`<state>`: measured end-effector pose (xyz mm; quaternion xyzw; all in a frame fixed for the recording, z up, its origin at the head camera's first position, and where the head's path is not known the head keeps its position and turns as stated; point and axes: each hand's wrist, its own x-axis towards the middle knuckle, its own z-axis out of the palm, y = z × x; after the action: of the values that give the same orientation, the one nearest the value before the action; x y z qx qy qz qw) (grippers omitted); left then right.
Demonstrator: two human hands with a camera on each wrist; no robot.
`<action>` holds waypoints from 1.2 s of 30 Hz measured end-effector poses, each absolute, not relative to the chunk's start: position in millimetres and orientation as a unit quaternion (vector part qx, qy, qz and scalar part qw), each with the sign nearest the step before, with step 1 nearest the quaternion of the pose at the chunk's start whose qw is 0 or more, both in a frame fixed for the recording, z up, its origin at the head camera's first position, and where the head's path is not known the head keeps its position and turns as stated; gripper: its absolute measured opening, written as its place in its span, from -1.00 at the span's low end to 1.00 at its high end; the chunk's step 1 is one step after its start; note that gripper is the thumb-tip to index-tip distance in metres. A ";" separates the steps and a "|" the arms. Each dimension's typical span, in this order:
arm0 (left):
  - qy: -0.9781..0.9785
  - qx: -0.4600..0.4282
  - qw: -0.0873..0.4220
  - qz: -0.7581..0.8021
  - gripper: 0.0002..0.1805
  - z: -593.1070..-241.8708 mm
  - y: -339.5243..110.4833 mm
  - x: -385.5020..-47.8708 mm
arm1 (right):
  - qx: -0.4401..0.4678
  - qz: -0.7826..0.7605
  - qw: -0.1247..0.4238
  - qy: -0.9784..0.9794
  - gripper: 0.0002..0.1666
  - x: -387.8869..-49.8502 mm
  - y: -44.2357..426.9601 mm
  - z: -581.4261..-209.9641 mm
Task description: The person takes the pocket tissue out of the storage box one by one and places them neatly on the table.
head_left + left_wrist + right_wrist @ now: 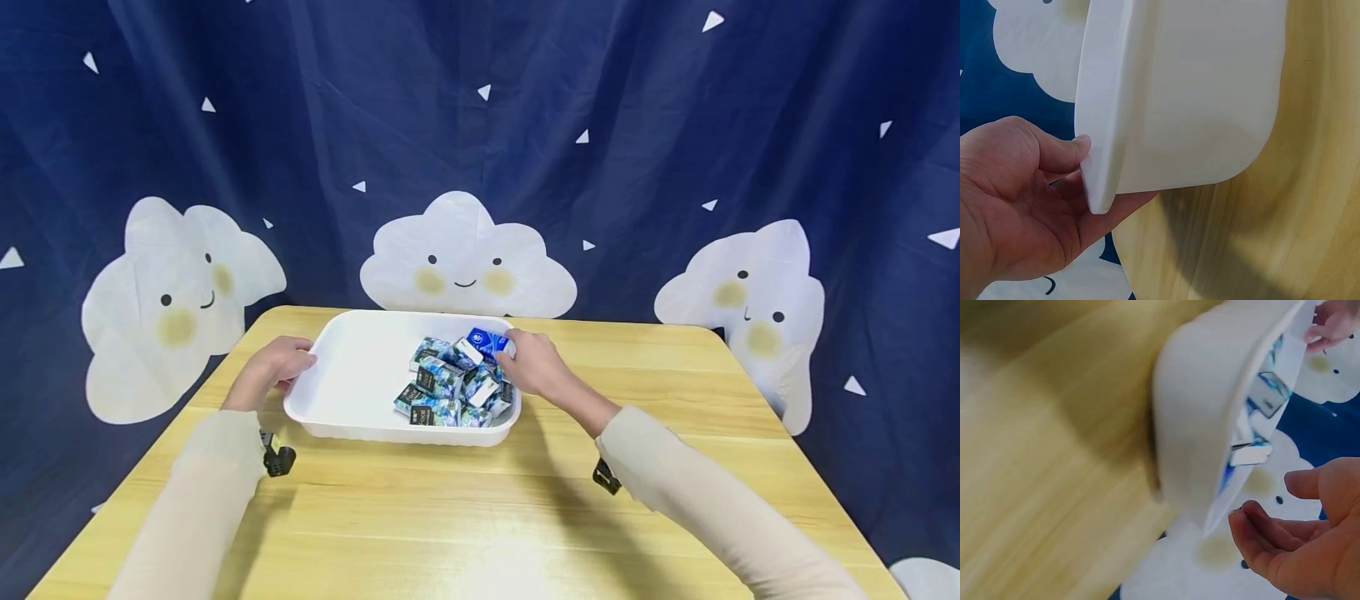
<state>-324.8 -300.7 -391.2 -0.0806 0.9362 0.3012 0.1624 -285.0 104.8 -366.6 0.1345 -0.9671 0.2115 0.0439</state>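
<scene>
A white plastic tray [360,375] with rounded corners is held at its left end by my left hand [281,360]. In the left wrist view, the thumb lies over the tray's rim [1100,125] and the fingers are underneath. Small printed packs, apparently tissues, are heaped in its right half; one is a blue pack [487,342], the others are floral packs [441,377]. My right hand [531,363] is at the tray's right end. From the right wrist, that hand [1304,531] shows loosely bent fingers beside the rim, with nothing between thumb and fingers.
The tray is over the far part of a light wooden table [420,508]. A dark blue curtain [480,150] with clouds and white triangles hangs behind the table and along its sides. A small black device [277,458] is at the left wrist.
</scene>
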 end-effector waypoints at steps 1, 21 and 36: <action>0.936 -0.083 0.164 0.302 -0.38 -391.0 -300.4 -324.8 | 0.134 0.213 0.045 -0.967 -0.42 -285.0 100.8 -363.6; 0.934 -0.091 0.175 0.298 -0.38 -389.5 -298.9 -325.0 | 0.188 0.214 0.032 -0.958 -0.42 -275.0 34.4 -357.5; 0.934 -0.102 0.166 0.300 -0.39 -389.3 -299.0 -322.9 | 0.213 0.160 0.023 -0.964 -0.39 -269.5 16.3 -377.6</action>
<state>-322.9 -299.0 -389.3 -0.1017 0.9338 0.3003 0.1656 -269.5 16.3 -377.6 0.2129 -0.9636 0.1603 0.0227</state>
